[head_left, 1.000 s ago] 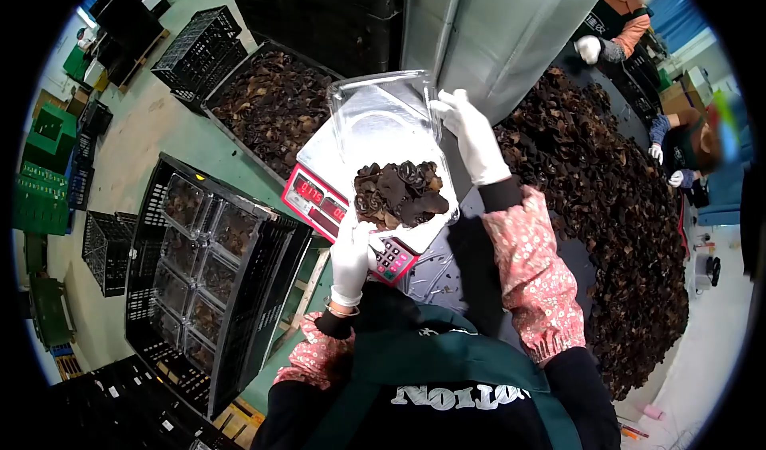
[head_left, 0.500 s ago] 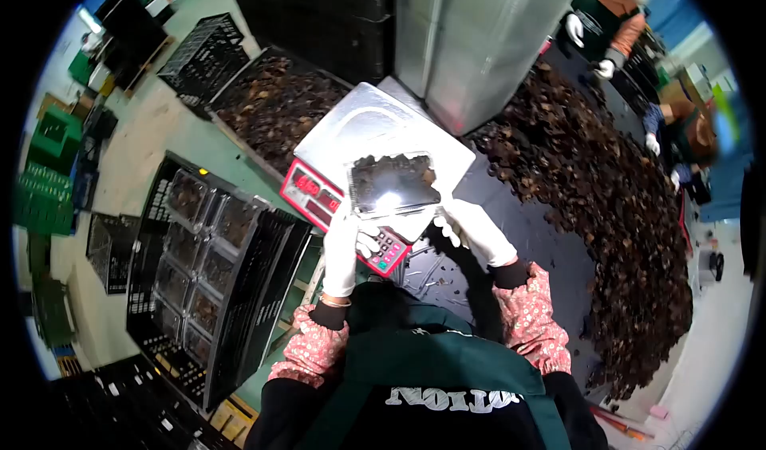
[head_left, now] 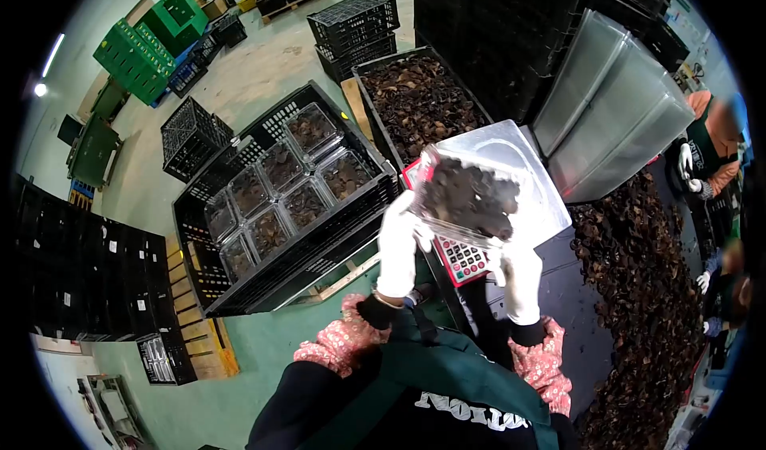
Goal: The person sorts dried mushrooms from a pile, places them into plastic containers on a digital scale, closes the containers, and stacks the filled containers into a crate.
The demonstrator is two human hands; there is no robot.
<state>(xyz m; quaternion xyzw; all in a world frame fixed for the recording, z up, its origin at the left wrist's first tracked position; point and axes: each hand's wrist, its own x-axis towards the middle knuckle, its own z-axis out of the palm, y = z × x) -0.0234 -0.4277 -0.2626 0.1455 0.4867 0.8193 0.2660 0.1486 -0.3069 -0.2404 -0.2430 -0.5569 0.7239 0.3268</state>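
A clear plastic box (head_left: pixel 467 199) of dark, curled pieces is held closed above the scale (head_left: pixel 523 163), tilted slightly. My left hand (head_left: pixel 399 242), in a white glove, grips the box's left end. My right hand (head_left: pixel 517 278), gloved too, holds its near right edge. Below the box, the red keypad (head_left: pixel 463 260) of the scale shows between my hands. To the left stands a black crate (head_left: pixel 291 250) with several filled clear boxes (head_left: pixel 281 167) in it.
Stacked clear containers (head_left: pixel 618 115) stand behind the scale. A heap of dark pieces (head_left: pixel 638 290) spreads on the right. Behind the crate is a bin of pieces (head_left: pixel 419 103). Co-workers (head_left: pixel 714 147) are at the far right. Black crates (head_left: pixel 88 266) are stacked at left.
The box's lid, open a second ago, is down. The box has been lifted off the scale, with both my hands on it. The view has turned left, toward the crate of filled boxes.
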